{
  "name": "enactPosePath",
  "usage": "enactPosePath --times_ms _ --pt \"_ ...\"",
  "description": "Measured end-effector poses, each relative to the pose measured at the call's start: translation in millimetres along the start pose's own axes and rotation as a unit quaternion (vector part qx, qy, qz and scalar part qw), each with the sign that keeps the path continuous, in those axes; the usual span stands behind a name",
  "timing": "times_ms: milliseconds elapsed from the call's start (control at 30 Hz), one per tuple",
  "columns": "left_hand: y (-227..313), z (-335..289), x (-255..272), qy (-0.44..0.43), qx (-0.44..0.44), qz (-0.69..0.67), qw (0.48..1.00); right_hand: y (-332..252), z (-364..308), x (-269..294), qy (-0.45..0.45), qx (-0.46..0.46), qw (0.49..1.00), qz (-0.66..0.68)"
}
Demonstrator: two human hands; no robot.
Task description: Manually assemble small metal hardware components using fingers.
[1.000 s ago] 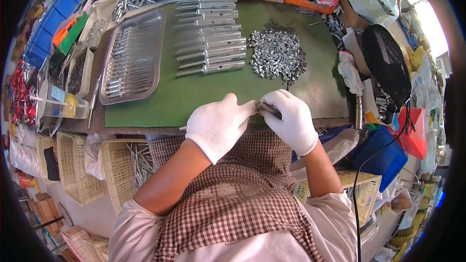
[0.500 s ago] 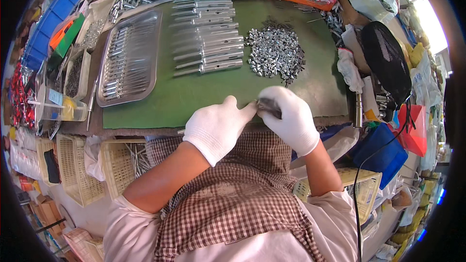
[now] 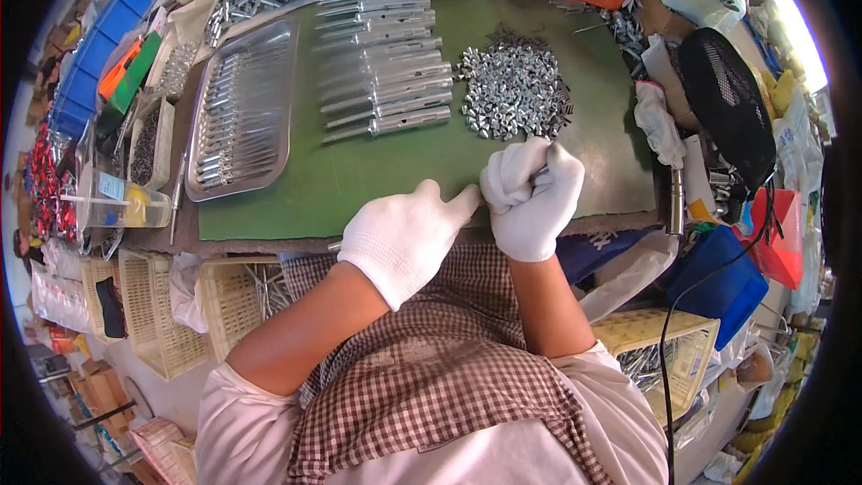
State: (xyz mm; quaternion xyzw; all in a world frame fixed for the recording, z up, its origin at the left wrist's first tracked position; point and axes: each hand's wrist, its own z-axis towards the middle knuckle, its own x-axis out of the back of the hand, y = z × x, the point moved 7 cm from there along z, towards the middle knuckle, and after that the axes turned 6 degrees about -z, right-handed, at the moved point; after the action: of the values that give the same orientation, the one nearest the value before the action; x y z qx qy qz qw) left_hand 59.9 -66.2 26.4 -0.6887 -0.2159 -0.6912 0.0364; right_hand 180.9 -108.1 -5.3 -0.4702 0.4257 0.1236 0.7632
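My left hand (image 3: 406, 232), in a white knit glove, is closed over the near edge of the green work mat (image 3: 386, 166). A thin metal rod (image 3: 335, 245) pokes out beside its wrist; the rest is hidden by the glove. My right hand (image 3: 532, 198), gloved too, has its fingers curled in at the near edge of a pile of small shiny metal pieces (image 3: 512, 90). Its thumb tip looks grey and soiled, and anything within its fingers is hidden. Several slotted metal tubes with thin rod ends (image 3: 409, 119) lie in a row beyond my hands.
A steel tray (image 3: 285, 112) of metal rods lies on the left, near a plastic cup (image 3: 121, 200). Small dark pins (image 3: 561, 108) edge the pile. At the right are a black mesh item (image 3: 727, 103) and a blue bin (image 3: 718, 283). Cream baskets (image 3: 148, 310) stand below the table.
My right hand has moved away from the left hand, forward and slightly right to the pile, its fingers now curled in. My left hand has barely moved.
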Motion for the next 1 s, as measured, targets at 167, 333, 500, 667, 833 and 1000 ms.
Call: enactPosePath --times_ms 167,333,500,667,833,1000 --pt "3 7 6 -0.042 -0.027 -0.006 0.999 -6 -12 -9 0.022 0.035 0.972 -0.232" --pt "24 25 2 -0.029 -0.044 0.059 0.997 -11 -10 12 0.058 0.053 0.985 -0.156" --pt "-11 10 -1 0.030 -0.047 0.010 0.998 -5 -1 16 0.029 -0.002 1.000 0.010" --pt "-58 -77 33 0.147 0.081 -0.004 0.986 -8 -3 16 0.069 -0.030 0.996 -0.053" --pt "-100 -157 36 0.197 0.213 0.010 0.957 -10 -1 30 0.080 -0.019 0.987 -0.138" --pt "-154 -267 33 0.285 0.373 0.041 0.882 -12 1 23 0.058 -0.027 0.980 -0.188"
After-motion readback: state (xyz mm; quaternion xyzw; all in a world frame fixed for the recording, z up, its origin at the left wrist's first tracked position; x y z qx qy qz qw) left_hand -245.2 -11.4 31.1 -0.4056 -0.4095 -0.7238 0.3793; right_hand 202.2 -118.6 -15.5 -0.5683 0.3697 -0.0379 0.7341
